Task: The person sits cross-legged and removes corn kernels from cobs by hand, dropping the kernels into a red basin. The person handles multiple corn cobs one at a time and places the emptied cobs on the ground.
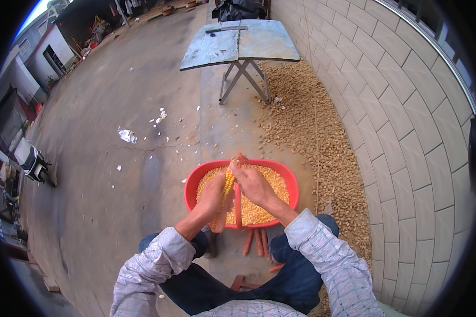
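My left hand (pixel 212 193) is closed around a partly shelled corn cob (pixel 229 186), which still bears rows of yellow kernels and slants over a red plastic basket (pixel 293 186). Near the cob's upper end, my right hand (pixel 254 186) grips what looks like a bare corncob (pixel 236 160), its thumb against the kernels. Beneath both hands, loose corn kernels (pixel 261 206) fill much of the basket, and its red handle (pixel 238 210) arches across the middle. Several bare reddish corncobs (pixel 258 242) lie on the ground between my feet, just below the basket.
Ahead stands a folding table (pixel 267 39) with a blue top and crossed metal legs. Peanuts in their shells (pixel 325 158) are spread along the tiled wall (pixel 404 158) at the right. White scraps (pixel 127 135) litter the concrete. A scooter (pixel 31 160) is parked far left.
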`<control>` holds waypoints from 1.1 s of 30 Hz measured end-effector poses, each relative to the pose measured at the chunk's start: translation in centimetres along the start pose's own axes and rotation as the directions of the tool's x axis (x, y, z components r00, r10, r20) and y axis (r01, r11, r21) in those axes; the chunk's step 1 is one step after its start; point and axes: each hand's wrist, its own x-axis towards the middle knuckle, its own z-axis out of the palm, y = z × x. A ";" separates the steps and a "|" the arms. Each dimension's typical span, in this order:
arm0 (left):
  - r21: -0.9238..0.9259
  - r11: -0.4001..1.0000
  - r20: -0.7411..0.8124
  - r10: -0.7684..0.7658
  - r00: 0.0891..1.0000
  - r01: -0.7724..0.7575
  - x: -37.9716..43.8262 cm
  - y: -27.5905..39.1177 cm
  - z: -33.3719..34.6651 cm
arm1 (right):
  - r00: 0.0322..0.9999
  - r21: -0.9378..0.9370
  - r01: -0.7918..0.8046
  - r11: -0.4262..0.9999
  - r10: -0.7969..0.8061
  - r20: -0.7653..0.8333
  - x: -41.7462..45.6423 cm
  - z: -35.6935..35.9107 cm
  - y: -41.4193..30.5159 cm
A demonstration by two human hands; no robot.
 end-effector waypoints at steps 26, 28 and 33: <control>0.015 0.974 -0.115 0.226 0.967 -0.226 3.0 -4.9 -0.1 | 0.989 0.355 -0.147 0.923 0.147 0.027 1.4 2.1 4.3; 0.092 0.963 -0.116 0.262 0.958 -0.252 2.8 -4.3 0.1 | 0.986 0.261 -0.162 0.952 0.165 0.013 1.6 1.6 3.6; 0.164 0.942 -0.106 0.312 0.944 -0.292 1.6 -2.7 1.1 | 0.994 0.006 -0.109 0.994 0.109 -0.011 1.5 1.0 2.4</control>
